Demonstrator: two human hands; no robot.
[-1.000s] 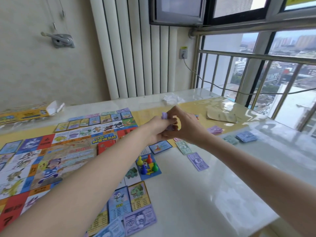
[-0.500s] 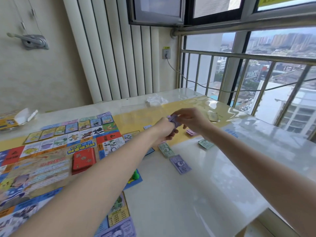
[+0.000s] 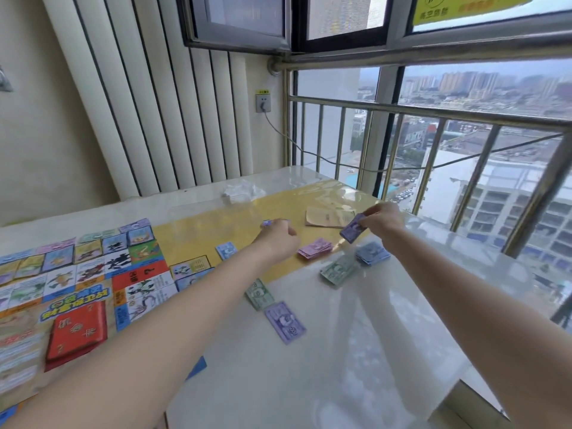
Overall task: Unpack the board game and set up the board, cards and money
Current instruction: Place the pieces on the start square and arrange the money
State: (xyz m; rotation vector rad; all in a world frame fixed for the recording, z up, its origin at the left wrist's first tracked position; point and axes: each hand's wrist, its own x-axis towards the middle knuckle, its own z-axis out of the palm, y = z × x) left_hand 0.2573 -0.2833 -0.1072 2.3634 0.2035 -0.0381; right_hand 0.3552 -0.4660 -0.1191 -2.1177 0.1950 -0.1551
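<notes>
The right hand (image 3: 379, 219) pinches a purple note (image 3: 353, 229) by its upper end, so the note hangs tilted, its long axis running down and toward the left hand. Right below and a little nearer the person lies the blue money pile (image 3: 372, 253); the pink pile (image 3: 315, 249) sits to its left, between the two hands, and the green pile (image 3: 339, 269) lies nearer still. The only other purple note on the table (image 3: 356, 351) is a single purple one (image 3: 285, 322) well back toward the person, just beside a green note (image 3: 259, 294). So, by my reckoning, the held note belongs there, behind and to the left of the right hand, closer to the left forearm than to the right hand itself. The left hand (image 3: 278, 239) is curled around a small purplish wad of notes (image 3: 267, 223), the rest hidden in the fist. The board (image 3: 77, 274) lies flat at the left, with a red card deck (image 3: 77, 332) on it
</notes>
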